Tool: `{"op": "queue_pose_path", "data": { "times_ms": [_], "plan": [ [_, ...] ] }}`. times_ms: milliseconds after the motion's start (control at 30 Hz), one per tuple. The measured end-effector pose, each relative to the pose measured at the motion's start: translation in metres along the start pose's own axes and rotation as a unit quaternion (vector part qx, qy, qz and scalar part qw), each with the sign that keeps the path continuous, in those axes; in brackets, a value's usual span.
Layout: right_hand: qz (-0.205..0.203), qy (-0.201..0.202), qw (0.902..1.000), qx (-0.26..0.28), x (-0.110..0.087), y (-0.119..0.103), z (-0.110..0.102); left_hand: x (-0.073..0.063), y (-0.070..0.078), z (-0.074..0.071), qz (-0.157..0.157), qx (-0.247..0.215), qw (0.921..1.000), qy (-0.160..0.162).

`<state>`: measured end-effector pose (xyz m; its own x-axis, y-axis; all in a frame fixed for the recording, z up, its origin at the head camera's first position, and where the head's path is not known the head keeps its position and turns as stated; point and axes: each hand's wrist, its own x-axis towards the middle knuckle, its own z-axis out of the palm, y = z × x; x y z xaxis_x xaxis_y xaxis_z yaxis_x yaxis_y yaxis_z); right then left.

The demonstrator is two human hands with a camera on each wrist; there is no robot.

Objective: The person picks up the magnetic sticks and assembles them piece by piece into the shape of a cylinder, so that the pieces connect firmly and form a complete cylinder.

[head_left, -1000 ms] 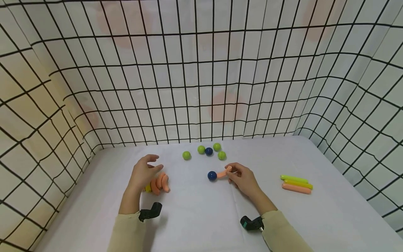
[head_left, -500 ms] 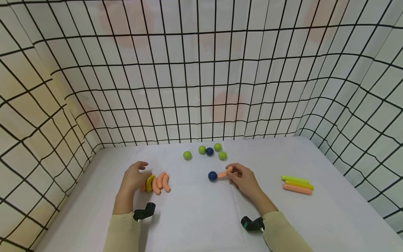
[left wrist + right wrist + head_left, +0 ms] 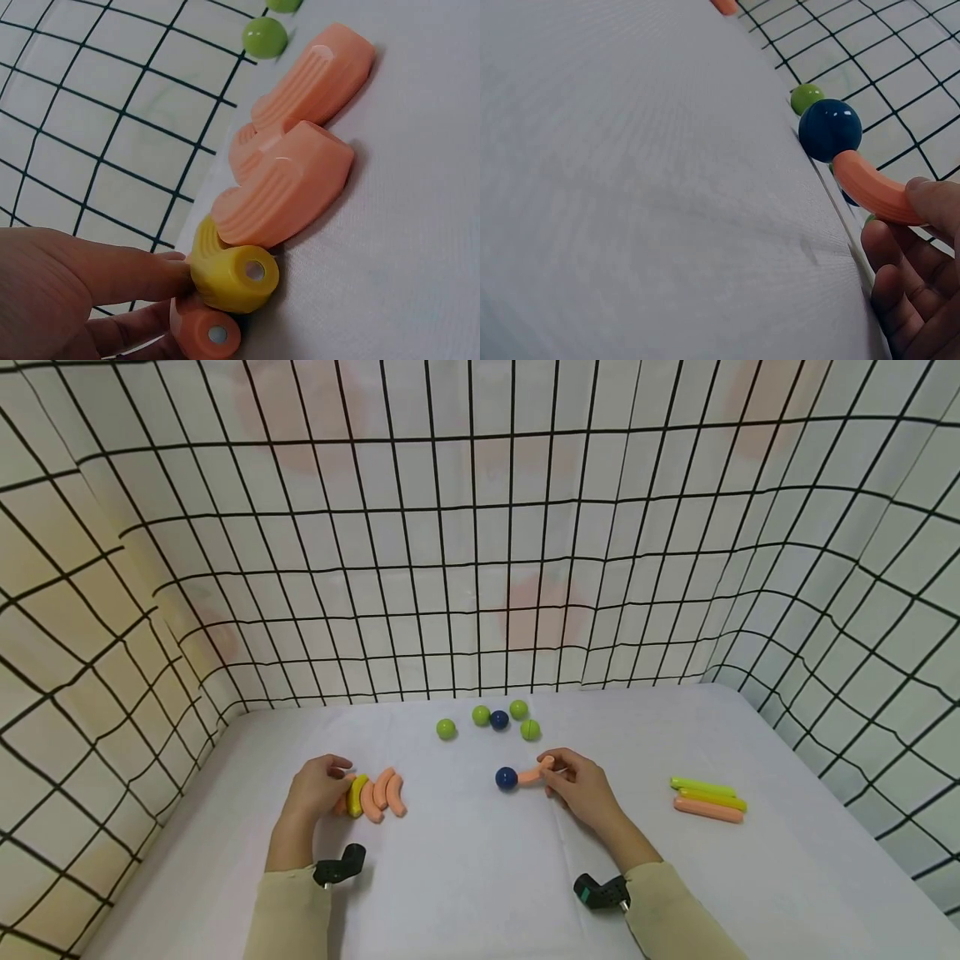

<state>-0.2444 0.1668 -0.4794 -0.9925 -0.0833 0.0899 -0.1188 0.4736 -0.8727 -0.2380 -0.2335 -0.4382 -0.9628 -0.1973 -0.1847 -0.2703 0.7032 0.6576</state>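
At the left of the white table, my left hand (image 3: 315, 789) curls its thumb and fingers about the outermost orange curved magnetic rod (image 3: 208, 334). Its thumb tip also lies right at a yellow curved magnetic rod (image 3: 238, 279); both show a round metal disc in the end. Further orange curved rods (image 3: 393, 795) lie just right of these. My right hand (image 3: 581, 787) pinches another orange curved rod (image 3: 874, 189) by one end between thumb and fingers. A dark blue ball (image 3: 830, 130) sits on that rod's other end.
Several green balls (image 3: 446, 728) and a second dark blue ball (image 3: 499, 720) stand at the back of the table (image 3: 465, 877). Straight rods in lime, yellow (image 3: 712, 799) and orange lie at the right. Black wire grid (image 3: 480, 568) encloses the back and sides.
My left hand has moved left and down onto the left end of the curved rod row, and its fingers have closed in. The right hand keeps its rod and ball in place.
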Motion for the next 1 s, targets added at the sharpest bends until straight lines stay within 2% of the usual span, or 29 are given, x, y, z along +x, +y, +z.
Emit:
{"op": "queue_pose_path", "data": {
  "times_ms": [167, 567, 733, 867, 1000],
  "plan": [
    [0.002, 0.002, 1.0000, -0.004, 0.0003, -0.0014, -0.0005, -0.0003, -0.0015, 0.0004, 0.005, -0.002, 0.9999, 0.009],
    [0.012, 0.006, 0.9998, -0.013, 0.0013, 0.0010, 0.0024, 0.0007, -0.0023, 0.0011, -0.032, -0.026, 0.9988, 0.028],
    [0.011, 0.007, 0.9999, -0.011, 0.0018, 0.0015, 0.0030, 0.0009, -0.0023, -0.0006, -0.038, -0.046, 0.9974, 0.041],
    [0.011, 0.006, 0.9999, -0.010, 0.0021, 0.0020, 0.0031, 0.0013, 0.0001, -0.0012, -0.037, -0.068, 0.9950, 0.063],
    [0.012, 0.005, 0.9999, -0.011, 0.0018, 0.0020, 0.0032, 0.0007, 0.0031, -0.0005, -0.042, -0.092, 0.9899, 0.100]
  ]
}}
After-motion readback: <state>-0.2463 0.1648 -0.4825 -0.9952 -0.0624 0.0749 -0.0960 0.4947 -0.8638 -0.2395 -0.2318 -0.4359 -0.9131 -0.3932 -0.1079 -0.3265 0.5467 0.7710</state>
